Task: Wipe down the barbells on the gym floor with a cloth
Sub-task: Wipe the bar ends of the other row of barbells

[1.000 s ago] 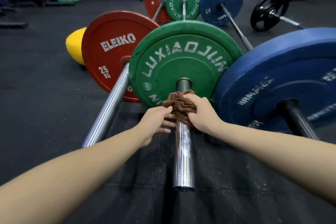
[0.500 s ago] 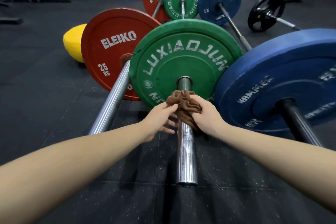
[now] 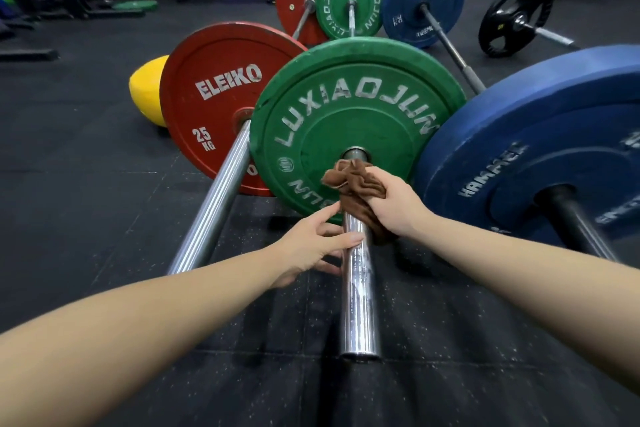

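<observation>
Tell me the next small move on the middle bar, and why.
Probably draw the cloth down the sleeve toward its near end. The right hand grips the cloth bunched on the sleeve close to the green plate, and the chrome below it is uncovered and looks smudged. The left hand touches the sleeve just under the cloth, so it would have to give way.

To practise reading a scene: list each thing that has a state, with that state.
cloth: bunched, pressed on the sleeve
right hand: grips the cloth
left hand: fingers relaxed, thumb touching the sleeve
sleeve: horizontal, white marks on it
green plate: upright, loaded on that sleeve
red plate: upright
blue plate: upright
</observation>
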Demonstrator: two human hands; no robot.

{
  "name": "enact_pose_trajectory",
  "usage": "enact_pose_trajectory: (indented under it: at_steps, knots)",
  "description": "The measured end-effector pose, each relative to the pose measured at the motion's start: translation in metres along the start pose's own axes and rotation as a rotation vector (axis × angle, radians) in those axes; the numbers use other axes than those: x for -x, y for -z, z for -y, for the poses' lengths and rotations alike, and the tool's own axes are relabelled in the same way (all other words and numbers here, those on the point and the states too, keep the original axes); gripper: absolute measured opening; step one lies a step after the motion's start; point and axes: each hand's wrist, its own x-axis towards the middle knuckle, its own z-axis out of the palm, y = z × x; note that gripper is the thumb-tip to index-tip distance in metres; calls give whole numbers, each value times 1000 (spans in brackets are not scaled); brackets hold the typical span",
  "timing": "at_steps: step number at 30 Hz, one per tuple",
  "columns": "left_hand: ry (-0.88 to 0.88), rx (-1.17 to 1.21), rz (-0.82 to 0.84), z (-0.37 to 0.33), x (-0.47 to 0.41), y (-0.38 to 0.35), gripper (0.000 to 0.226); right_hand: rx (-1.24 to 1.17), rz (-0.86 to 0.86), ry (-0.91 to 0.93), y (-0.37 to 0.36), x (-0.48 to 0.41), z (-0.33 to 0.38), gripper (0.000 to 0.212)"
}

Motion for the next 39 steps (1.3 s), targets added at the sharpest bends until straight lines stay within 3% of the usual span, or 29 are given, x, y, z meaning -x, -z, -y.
enact_pose_trajectory:
  at_steps: [5, 15, 21, 25, 28, 32, 39]
  knots:
    - [0, 3, -18, -1, -2, 2, 101, -101, 13, -5, -7, 33, -3, 38]
    - [-29, -257, 60, -7, -4, 15, 96, 126, 94, 19, 4, -14, 1, 35]
    - [111, -27, 20, -8, -4, 20, 53, 60, 80, 46, 5, 18, 5, 27]
    - [129, 48, -8, -12, -8, 19, 64, 50, 136, 138, 4, 55, 7, 24]
    - [118, -11, -19, -14, -11, 17, 57, 120, 107, 210, -3, 71, 3, 21]
    - [113, -85, -20, -17, -13, 17, 57, 237, 192, 313, 5, 51, 3, 14]
    - [96, -33, -112, -22, -17, 17, 51, 221, 141, 306, 0, 51, 1, 21]
